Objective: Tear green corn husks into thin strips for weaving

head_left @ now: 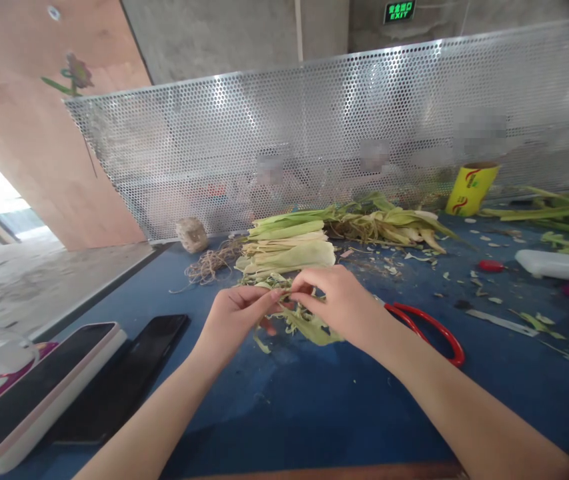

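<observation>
My left hand [244, 317] and my right hand [337, 300] meet above the middle of the blue table. The fingertips of both are pinched on a thin greenish strip [287, 298] that looks like plant leaf or husk. Beneath and around them lie crumpled leaf scraps [314, 327]. Just beyond sits a stack of pale corn husks [289, 253], greener toward the back. Red-handled scissors [451, 337] rest on the table beside my right wrist, their blades mostly hidden by it. Left of the husks lies a tangle of brown twine [214, 261].
A perforated metal screen [189, 147] stands along the back edge. Two phones, one black [134, 373] and one white-edged [49, 393], lie at left. Further off are a ball of string [191, 235], leafy stalks [389, 223], a yellow roll [473, 190] and a blade [501, 323].
</observation>
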A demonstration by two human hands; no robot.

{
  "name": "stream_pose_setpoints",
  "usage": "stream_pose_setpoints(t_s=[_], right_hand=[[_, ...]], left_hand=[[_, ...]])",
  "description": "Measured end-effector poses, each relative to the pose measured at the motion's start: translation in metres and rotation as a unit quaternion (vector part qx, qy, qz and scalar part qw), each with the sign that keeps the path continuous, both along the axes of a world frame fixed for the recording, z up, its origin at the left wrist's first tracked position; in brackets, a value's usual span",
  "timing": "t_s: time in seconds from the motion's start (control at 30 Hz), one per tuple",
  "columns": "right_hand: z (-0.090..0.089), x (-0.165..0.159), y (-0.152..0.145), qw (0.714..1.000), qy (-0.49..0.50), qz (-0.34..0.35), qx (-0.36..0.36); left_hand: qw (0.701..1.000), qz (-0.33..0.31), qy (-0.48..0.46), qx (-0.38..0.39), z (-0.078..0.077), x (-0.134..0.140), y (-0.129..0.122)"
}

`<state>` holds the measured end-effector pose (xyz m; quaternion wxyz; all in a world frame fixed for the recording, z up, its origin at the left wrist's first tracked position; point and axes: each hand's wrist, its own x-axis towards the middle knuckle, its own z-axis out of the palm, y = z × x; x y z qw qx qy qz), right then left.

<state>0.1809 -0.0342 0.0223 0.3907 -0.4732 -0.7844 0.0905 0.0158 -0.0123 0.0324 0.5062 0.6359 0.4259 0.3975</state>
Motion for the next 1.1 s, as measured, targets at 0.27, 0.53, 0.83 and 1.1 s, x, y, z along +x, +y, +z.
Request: stream_pose_setpoints(t_s=[0.27, 0.53, 0.83, 1.1], right_hand=[[0.005, 0.008, -0.007, 0.972, -0.190, -0.008, 0.135], [0.005, 0.009, -0.007, 0.959, -0.173, -0.071, 0.214], [-0.009, -0.012, -0.012, 0.876, -0.305, -0.031, 0.373], [-0.006, -0.007, -0.012, 0.910, -0.267, 0.000, 0.318]], left_hand=[[0.992, -0.065, 0.103, -0.018, 0.000, -0.002, 0.002], [0.990, -0.070, -0.062, -0.102, -0.004, -0.003, 0.005], [0.958, -0.049, -0.235, -0.159, -0.003, -0.005, 0.002], [0.973, -0.068, -0.205, -0.079, -0.002, -0.002, 0.001]])
